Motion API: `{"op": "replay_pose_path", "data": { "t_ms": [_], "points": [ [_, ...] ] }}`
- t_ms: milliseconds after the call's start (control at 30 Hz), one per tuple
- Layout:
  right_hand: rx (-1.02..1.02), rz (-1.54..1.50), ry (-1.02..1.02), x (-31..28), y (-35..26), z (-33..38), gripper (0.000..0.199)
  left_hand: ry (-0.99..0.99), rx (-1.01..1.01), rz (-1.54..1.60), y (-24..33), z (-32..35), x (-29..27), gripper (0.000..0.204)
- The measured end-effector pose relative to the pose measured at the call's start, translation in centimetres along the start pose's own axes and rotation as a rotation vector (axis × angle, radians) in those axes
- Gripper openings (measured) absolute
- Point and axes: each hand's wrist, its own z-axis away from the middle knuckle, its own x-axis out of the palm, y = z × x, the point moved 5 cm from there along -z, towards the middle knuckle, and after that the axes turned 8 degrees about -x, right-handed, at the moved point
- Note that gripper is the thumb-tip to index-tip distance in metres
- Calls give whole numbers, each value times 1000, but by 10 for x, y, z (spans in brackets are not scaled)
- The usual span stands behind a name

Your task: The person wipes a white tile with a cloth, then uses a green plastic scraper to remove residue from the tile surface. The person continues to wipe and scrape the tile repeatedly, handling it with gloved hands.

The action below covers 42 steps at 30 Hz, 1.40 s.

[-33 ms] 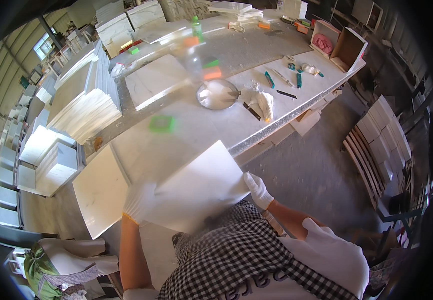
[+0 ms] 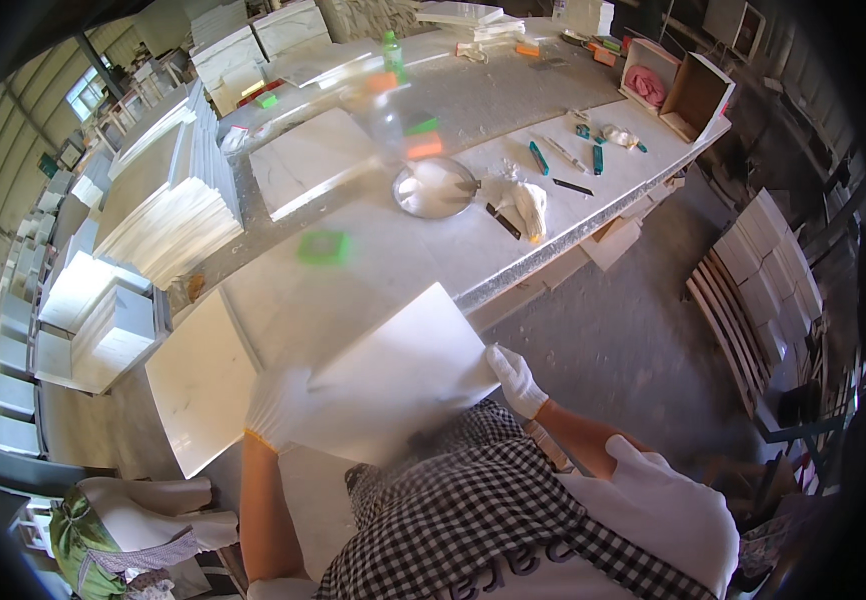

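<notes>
Gripping a white stone slab [image 2: 393,385] at opposite edges, a worker in a checked shirt holds it at the near edge of a long marble table [image 2: 403,250]. The gloved left hand [image 2: 278,405] clamps the slab's nine o'clock side and the gloved right hand [image 2: 516,380] its three o'clock corner, fingers [image 2: 503,362] wrapped over the rim; how far they curl beneath cannot be seen. Part of the slab appears to hang past the table edge above the concrete floor [image 2: 633,330], so a slip of smooth gloves on polished stone could, in this judgement, drop it or chip a corner against the table rim. A second white slab [image 2: 198,385] lies just beside it at nine o'clock and could be knocked. Counted: two gloved hands, one slab held, one slab flat beside it, one round metal pan [image 2: 433,188] at twelve o'clock, one green square block [image 2: 324,247] at eleven o'clock, one tall stack of white tiles [image 2: 168,215] at ten o'clock, two open boxes [image 2: 678,85] at one o'clock, one green-capped bottle [image 2: 391,55]
</notes>
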Motion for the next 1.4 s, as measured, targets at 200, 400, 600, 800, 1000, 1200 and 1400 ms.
{"op": "replay_pose_path", "data": {
  "t_ms": [200,400,600,800,1000,1200,1400],
  "points": [
    [-81,232,-153,13,-38,5,37,36,-17,90,-4,22,-6,46],
    [-139,345,-250,15,-54,6,41,-7,-33,189,4,42,-10,25],
    [-154,278,-170,12,-42,7,41,13,-15,254,11,46,-11,30],
    [-84,250,-141,7,-34,11,44,83,6,136,15,48,-11,49],
    [-74,212,-150,3,-34,11,45,175,45,188,30,47,-23,55],
    [-88,101,-132,5,-55,12,44,171,21,139,36,50,-24,57],
    [-83,147,-195,12,-75,10,42,226,-37,123,23,57,-21,55]
  ]
}}
